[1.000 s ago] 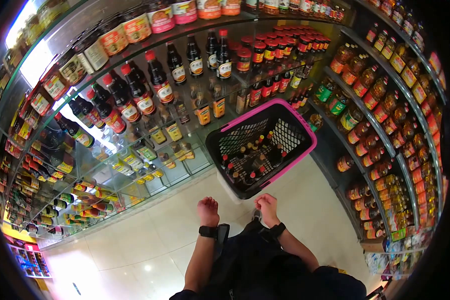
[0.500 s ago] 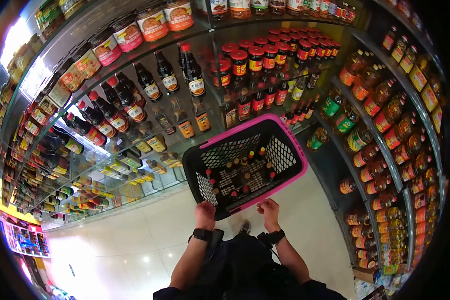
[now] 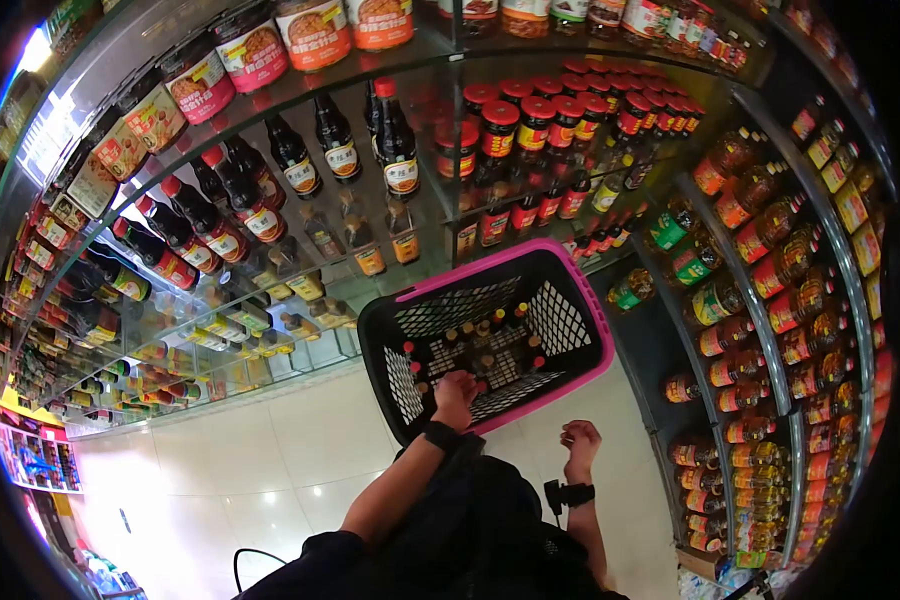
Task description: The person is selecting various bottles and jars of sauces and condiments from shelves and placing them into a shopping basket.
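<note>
A black shopping basket (image 3: 485, 414) with a pink rim stands in front of me, holding several small bottles with red, yellow and brown caps. My left hand (image 3: 455, 393) reaches over the near rim into the basket, close above a red-capped bottle (image 3: 482, 387). Its fingers look loosely spread, though the tips are partly hidden. Outside the basket, off its near right side, my right hand (image 3: 580, 445) is raised with fingers bent and apart, and nothing shows in it.
Glass shelves (image 3: 270, 348) carry dark sauce bottles (image 3: 398, 150), red-lidded jars (image 3: 500, 128) and large labelled jars (image 3: 313, 35) ahead and left. To the right, curved shelves (image 3: 745, 250) hold bottles of oil (image 3: 727, 337). Pale tiled floor (image 3: 300, 465) lies below.
My left hand has gone from the basket's near left corner to inside it. My right hand has moved right, away from the rim. The view has shifted slightly.
</note>
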{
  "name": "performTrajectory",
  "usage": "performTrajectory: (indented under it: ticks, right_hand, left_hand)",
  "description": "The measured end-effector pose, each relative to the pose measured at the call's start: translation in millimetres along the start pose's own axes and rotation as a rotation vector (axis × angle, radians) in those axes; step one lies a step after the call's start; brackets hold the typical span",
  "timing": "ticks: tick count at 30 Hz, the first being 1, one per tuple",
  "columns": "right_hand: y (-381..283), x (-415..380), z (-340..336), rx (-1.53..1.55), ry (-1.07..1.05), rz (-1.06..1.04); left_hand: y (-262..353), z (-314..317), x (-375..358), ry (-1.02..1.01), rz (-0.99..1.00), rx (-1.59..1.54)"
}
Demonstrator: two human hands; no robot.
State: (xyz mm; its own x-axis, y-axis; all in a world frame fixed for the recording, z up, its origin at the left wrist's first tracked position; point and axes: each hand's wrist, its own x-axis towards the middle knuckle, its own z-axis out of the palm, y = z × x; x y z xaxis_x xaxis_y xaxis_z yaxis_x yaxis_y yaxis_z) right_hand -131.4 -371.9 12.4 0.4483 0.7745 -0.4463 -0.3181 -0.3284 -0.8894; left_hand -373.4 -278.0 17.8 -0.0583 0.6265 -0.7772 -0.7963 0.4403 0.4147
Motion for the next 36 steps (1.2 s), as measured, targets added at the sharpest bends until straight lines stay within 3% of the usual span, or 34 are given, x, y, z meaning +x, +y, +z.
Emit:
performTrajectory:
  ticks: [6,12,16,18,19,20,22,23,24,25,27,28,30,32,34,35,36]
  right_hand:
    - [-14.6,16.9,12.6,-0.121,0.054,-0.051]
    - [-58.2,71.0,52.4,-0.196,-0.118,-0.027]
    - [-92.2,116.7,98.5,-0.219,-0.324,-0.009]
    - [-100.3,142.6,118.2,-0.243,-0.382,-0.007]
    - [-97.5,157.5,126.5,-0.293,-0.453,-0.017]
    - [-92.2,173.2,133.9,-0.342,-0.525,-0.027]
    - [-63.8,205.2,144.6,-0.394,-0.586,0.016]
    - [-39.5,225.6,149.5,-0.522,-0.706,-0.025]
    - [-15.7,242.1,153.7,-0.645,-0.821,-0.067]
    - [6.9,254.7,159.1,-0.639,-0.830,-0.053]
    - [44.0,265.1,172.6,-1.218,-1.040,-0.250]
    - [51.4,259.1,182.9,-1.203,-1.046,-0.244]
    - [61.5,243.8,200.5,-1.667,-1.025,-0.266]
    - [103.0,252.3,197.4,-1.697,-1.068,-0.351]
    - [136.6,251.6,196.2,-1.939,-0.902,-0.469]
    - [144.7,254.2,194.6,-1.862,-0.906,-0.499]
    - [152.6,256.7,193.6,-1.850,-0.906,-0.493]
  left_hand:
    - [-8.8,-11.5,33.2,0.043,0.005,-0.057]
    - [0.3,-12.2,34.3,0.129,-0.008,-0.167]
    - [-22.3,-39.7,68.6,0.060,0.042,-0.149]
    - [-58.4,-75.5,109.0,-0.129,0.323,-0.094]
    - [-32.9,-54.4,70.6,-0.263,0.209,-0.315]
    - [-43.5,-65.1,82.4,-0.248,0.219,-0.320]
    - [-74.8,-97.2,107.2,-0.206,0.694,0.273]
    - [-82.6,-105.7,112.7,-0.189,0.394,-0.196]
    - [-73.1,-97.9,102.0,-0.173,0.396,-0.189]
    - [-50.6,-75.0,74.3,-0.108,0.557,0.695]
    - [-15.4,-36.0,33.0,0.072,0.639,2.494]
    - [-16.2,-37.9,36.2,0.077,0.629,2.509]
    - [-30.7,-49.9,36.7,0.221,0.534,2.259]
    - [-36.3,-72.5,35.9,0.081,0.722,2.069]
    - [-38.8,-74.0,28.4,0.094,0.857,2.069]
    - [-34.8,-68.6,24.1,0.110,0.741,2.118]
    - [-29.5,-64.3,19.4,0.076,0.807,2.355]
